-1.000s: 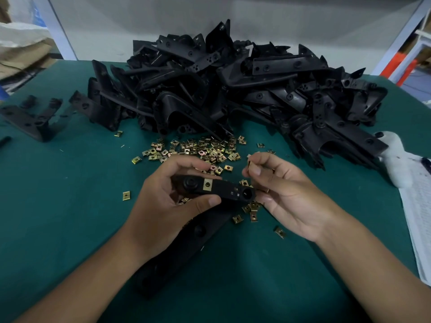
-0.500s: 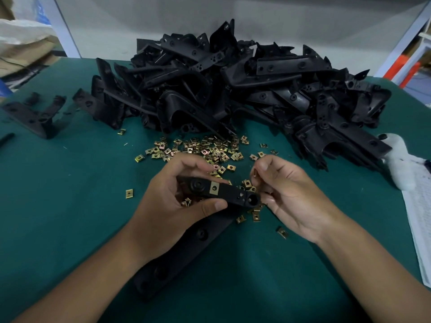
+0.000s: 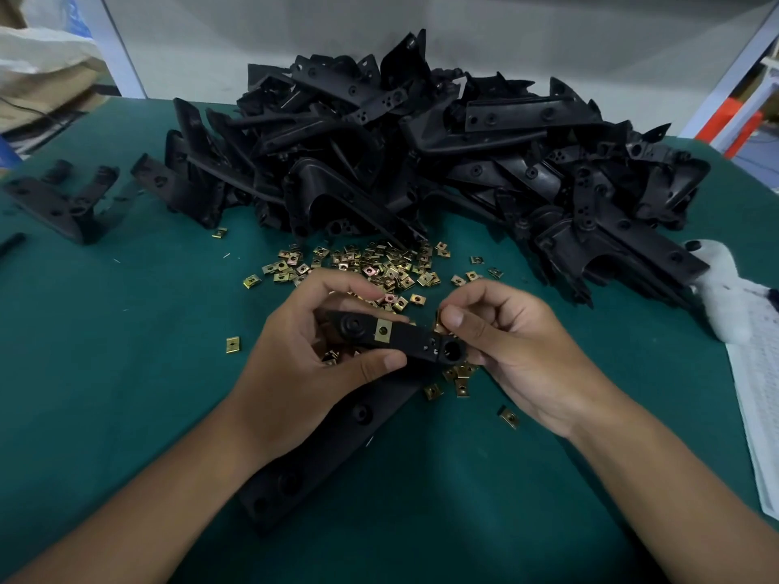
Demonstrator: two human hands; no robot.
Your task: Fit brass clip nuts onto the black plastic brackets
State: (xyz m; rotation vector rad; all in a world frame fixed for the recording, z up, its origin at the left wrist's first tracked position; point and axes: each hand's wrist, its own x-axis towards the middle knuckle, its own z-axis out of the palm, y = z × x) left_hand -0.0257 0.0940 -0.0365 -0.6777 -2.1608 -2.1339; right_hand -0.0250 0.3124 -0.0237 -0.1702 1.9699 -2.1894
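Observation:
My left hand grips a black plastic bracket above the green table, thumb under it and fingers over its far edge. One brass clip nut sits clipped on the bracket's upper arm. The bracket's long lower arm runs down to the left under my wrist. My right hand pinches a second brass clip nut between thumb and forefinger, right at the bracket's end beside its round hole. Most of that nut is hidden by my fingers.
A big heap of black brackets fills the back of the table. Several loose brass clip nuts lie in front of it and under my hands. A separate bracket lies at the far left. A white glove and a paper sheet lie at the right.
My right hand has brought its clip nut down and closer to the bracket's end. My left hand holds the bracket much as before.

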